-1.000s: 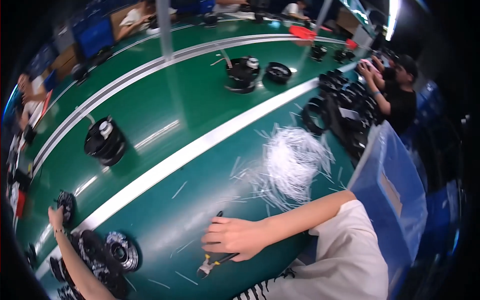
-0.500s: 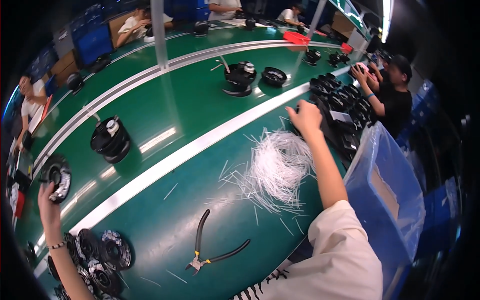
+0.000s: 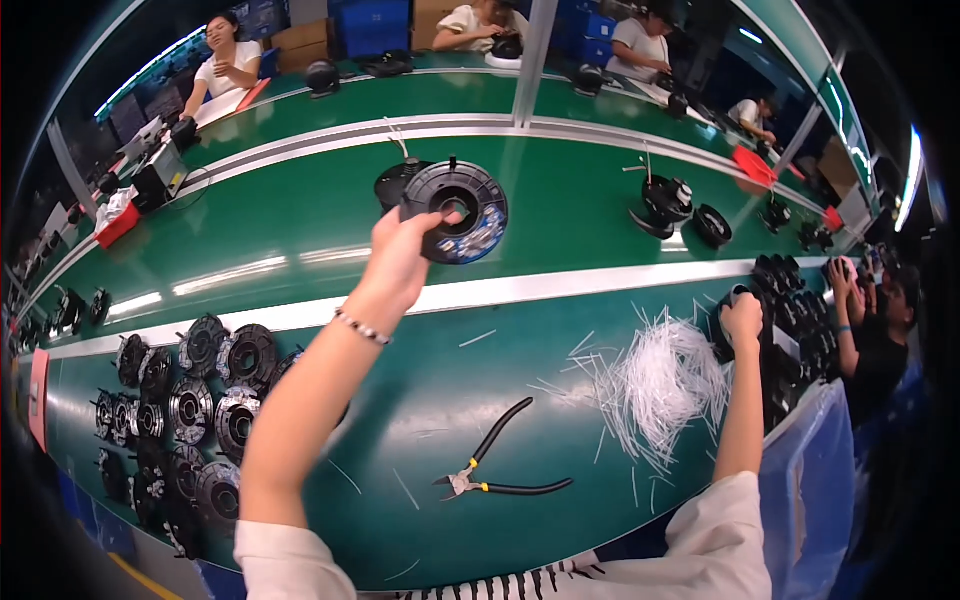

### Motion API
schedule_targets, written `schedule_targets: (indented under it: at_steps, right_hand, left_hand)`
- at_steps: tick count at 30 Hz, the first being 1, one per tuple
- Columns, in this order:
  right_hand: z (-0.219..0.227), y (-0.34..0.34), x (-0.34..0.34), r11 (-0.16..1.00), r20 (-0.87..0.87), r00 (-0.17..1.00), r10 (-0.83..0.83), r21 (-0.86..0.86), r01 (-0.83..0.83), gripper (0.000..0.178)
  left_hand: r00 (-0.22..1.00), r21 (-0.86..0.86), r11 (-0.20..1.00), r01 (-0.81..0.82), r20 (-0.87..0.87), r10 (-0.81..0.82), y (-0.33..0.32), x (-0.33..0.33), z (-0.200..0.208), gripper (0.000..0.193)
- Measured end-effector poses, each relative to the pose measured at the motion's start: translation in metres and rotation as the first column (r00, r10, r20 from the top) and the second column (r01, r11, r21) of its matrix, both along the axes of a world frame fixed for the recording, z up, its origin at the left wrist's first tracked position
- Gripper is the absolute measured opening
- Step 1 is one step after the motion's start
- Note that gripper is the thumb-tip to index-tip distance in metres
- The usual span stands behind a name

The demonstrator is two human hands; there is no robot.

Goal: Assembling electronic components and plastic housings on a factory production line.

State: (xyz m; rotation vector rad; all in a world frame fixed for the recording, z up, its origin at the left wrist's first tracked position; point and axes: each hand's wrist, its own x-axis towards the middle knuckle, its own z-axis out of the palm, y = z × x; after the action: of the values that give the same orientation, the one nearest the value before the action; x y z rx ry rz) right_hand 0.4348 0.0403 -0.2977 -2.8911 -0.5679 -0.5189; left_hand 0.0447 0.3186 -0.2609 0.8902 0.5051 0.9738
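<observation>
My left hand [image 3: 400, 252] is raised over the green bench, closed on the rim of a round black disc [image 3: 470, 185] with a hole in its middle and a blue-and-silver circuit board along its lower edge. Behind that disc, a dark housing with a thin upright cable is partly hidden. At the right, my right hand [image 3: 742, 318] is closed on a black part [image 3: 722, 330], mostly covered by the fingers, beside a pile of thin white strips [image 3: 665, 385]. Between my forearms lie side cutters [image 3: 465, 482] with black handles spread apart.
Several similar black discs [image 3: 238, 420] crowd the bench at left. A black housing [image 3: 665, 200] and a black ring [image 3: 711, 227] sit past the white rail [image 3: 560, 282]. Rows of black parts [image 3: 790, 310] and a plastic-lined blue bin [image 3: 810, 470] are at right. Co-workers sit beyond.
The view has swung left. My left hand has brought the disc from the far left toward the middle. My right hand, its thumb out before, is now closed on a black part.
</observation>
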Motion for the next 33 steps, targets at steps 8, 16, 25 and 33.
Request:
schedule_targets:
  at_steps: [8,16,25,33]
  right_hand:
    - [0.040,0.065,-0.135,0.590,0.210,0.605,0.768,0.136,-0.796,0.009]
    - [0.011,0.107,-0.217,0.184,-0.095,0.179,0.979,0.041,-0.982,0.058]
    - [-0.016,0.146,-0.224,0.337,-0.193,0.317,0.929,0.078,-0.938,0.063]
    - [-0.014,0.165,-0.248,0.225,-0.490,0.178,0.854,0.038,-0.974,0.112]
  left_hand:
    - [0.966,-0.298,0.954,-0.019,0.241,0.095,0.008,0.019,-0.068,0.020]
    - [0.953,-0.186,0.950,-0.252,0.121,0.276,0.009,-0.001,-0.116,0.025]
    - [0.907,0.032,0.907,-0.421,0.041,0.420,0.011,-0.010,-0.133,0.025]
    - [0.925,-0.088,0.931,-0.353,0.120,0.362,0.006,-0.013,-0.123,0.028]
